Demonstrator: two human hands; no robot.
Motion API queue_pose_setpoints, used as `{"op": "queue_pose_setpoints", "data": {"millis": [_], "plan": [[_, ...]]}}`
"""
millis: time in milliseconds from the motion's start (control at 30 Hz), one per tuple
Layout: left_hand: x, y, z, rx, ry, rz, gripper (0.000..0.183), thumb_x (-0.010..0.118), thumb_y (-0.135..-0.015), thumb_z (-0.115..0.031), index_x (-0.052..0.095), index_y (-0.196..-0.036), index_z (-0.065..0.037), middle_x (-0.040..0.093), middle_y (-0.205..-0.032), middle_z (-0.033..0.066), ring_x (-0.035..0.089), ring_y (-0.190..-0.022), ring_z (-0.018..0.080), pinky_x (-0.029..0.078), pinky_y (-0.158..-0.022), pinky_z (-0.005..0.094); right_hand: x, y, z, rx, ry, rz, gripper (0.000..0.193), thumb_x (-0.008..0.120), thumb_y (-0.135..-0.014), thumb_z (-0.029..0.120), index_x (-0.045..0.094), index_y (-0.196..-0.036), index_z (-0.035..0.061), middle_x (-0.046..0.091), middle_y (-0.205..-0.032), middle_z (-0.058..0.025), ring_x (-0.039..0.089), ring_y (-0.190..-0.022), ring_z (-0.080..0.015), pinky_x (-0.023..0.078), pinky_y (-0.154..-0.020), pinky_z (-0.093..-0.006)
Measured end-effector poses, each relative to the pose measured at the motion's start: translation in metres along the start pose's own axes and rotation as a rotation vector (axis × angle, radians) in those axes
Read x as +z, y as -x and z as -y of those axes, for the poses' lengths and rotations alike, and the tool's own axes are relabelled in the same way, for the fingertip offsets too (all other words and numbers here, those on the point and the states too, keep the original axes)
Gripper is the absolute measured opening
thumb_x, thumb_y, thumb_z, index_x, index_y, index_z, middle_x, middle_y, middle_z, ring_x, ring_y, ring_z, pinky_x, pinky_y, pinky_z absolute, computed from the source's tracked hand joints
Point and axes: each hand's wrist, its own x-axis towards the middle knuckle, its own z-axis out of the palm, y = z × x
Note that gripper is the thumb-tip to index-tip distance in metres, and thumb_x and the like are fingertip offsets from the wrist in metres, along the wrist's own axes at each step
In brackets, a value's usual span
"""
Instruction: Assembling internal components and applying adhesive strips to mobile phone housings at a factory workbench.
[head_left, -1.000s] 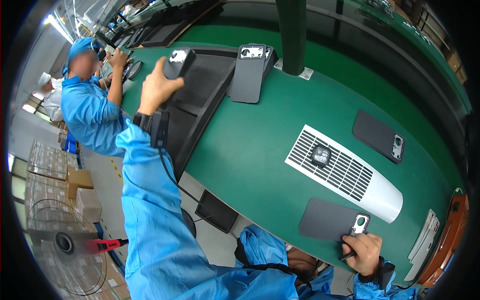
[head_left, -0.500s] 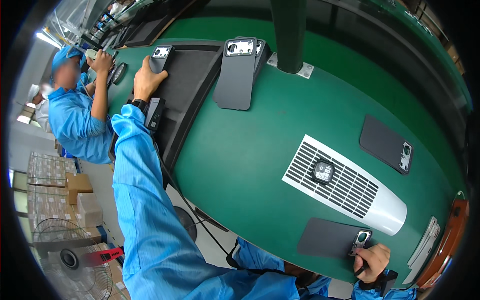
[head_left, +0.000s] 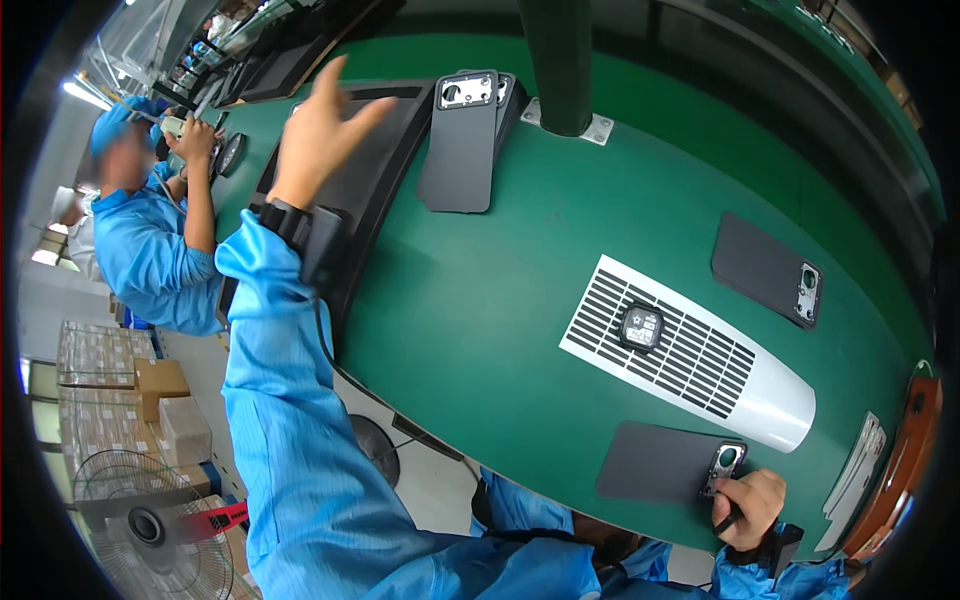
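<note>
My left hand [head_left: 322,138] is raised over a black tray [head_left: 385,165], thumb and forefinger spread, with nothing seen in it. What lies behind it in the tray is hidden. At the near right, my right hand [head_left: 752,510] is closed, its fingertips at the camera cutout of a dark grey phone back cover [head_left: 655,463] lying flat on the green table. A short black piece shows under its curled fingers, too little to name. Beside the tray, a stack of phone back covers [head_left: 460,155] lies with the camera plates at the far end. Another phone back cover [head_left: 760,265] rests at the right.
A white slotted panel [head_left: 780,405] carries a small black square device [head_left: 640,327] on the green table [head_left: 480,300]. A dark green post [head_left: 557,70] stands at the far side. Papers [head_left: 855,470] lie by a brown box [head_left: 905,460]. A co-worker [head_left: 150,240] sits left, beyond a fan [head_left: 148,525].
My left hand has lifted from the phone back cover in the tray and spread its fingers. My right hand stays at the near cover's camera end. The whole view has shifted slightly.
</note>
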Motion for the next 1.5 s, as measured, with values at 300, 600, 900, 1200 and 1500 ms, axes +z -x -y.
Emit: {"op": "queue_pose_setpoints", "data": {"millis": [300,600,900,1200,1500], "plan": [[0.023,0.004,-0.123,-0.161,-0.086,0.432,0.116,0.066,-0.07,-0.077,0.033,-0.15,-0.001,0.066,-0.111,0.0325,0.066,-0.105,0.0456,0.053,-0.091,0.0442,-0.003,-0.004,0.007,-0.035,0.021,0.005,0.015,0.076,-0.07,0.012,0.07,-0.083,0.007,0.061,-0.066,-0.0042,0.054,-0.051,-0.0214,0.039,-0.05,-0.0334],[0.047,0.016,-0.107,-0.182,-0.077,0.414,0.108,0.072,-0.067,-0.045,0.023,-0.152,0.0,0.068,-0.109,0.0274,0.068,-0.1,0.04,0.055,-0.089,0.043,-0.005,-0.001,0.009,-0.083,0.031,0.026,0.019,0.077,-0.068,0.011,0.071,-0.086,0.0075,0.057,-0.064,-0.0028,0.051,-0.049,-0.021,0.037,-0.048,-0.0334],[0.045,0.02,-0.121,-0.139,-0.044,0.362,0.104,0.076,-0.064,-0.038,0.029,-0.148,0.0,0.068,-0.107,0.0269,0.068,-0.097,0.0415,0.056,-0.087,0.0435,-0.003,0.004,0.009,-0.101,0.047,0.005,0.018,0.078,-0.069,0.012,0.071,-0.085,0.0084,0.057,-0.064,-0.003,0.051,-0.05,-0.0213,0.036,-0.048,-0.0343],[0.009,0.016,-0.091,-0.143,0.068,0.271,0.103,0.075,-0.063,-0.041,0.035,-0.147,0.001,0.064,-0.117,0.0304,0.065,-0.108,0.0429,0.052,-0.095,0.0419,-0.005,0.001,0.016,-0.034,0.037,-0.015,0.017,0.074,-0.065,0.006,0.068,-0.082,0.0067,0.056,-0.064,-0.0061,0.051,-0.052,-0.0256,0.038,-0.053,-0.037],[-0.035,0.001,0.023,-0.272,-0.09,0.154,0.099,0.074,-0.064,-0.04,0.035,-0.148,-0.006,0.066,-0.117,0.0275,0.063,-0.11,0.0434,0.049,-0.096,0.0435,-0.005,0.002,0.008,-0.081,0.038,-0.045,0.015,0.075,-0.07,0.012,0.071,-0.084,0.0073,0.056,-0.062,-0.0039,0.051,-0.048,-0.0219,0.035,-0.05,-0.0347]]}}
